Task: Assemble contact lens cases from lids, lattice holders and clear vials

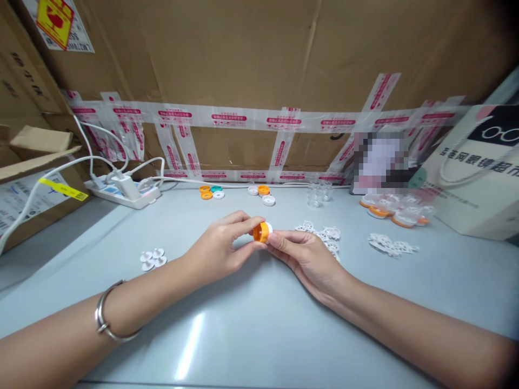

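Grey table (pixel 251 335) | left hand (pixel 217 251), right hand (pixel 306 259) pinching orange cap (pixel 261 232) | white pieces (pixel 324 235) beside

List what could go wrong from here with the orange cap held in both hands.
1. The orange cap is pinched only by fingertips of the left hand and right hand, above the table; a slip could send it rolling across the smooth top.
2. The white parts lie close behind the right hand; a wrist shift might scatter them.
3. Fingers hide much of the cap, so misalignment may go unnoticed.
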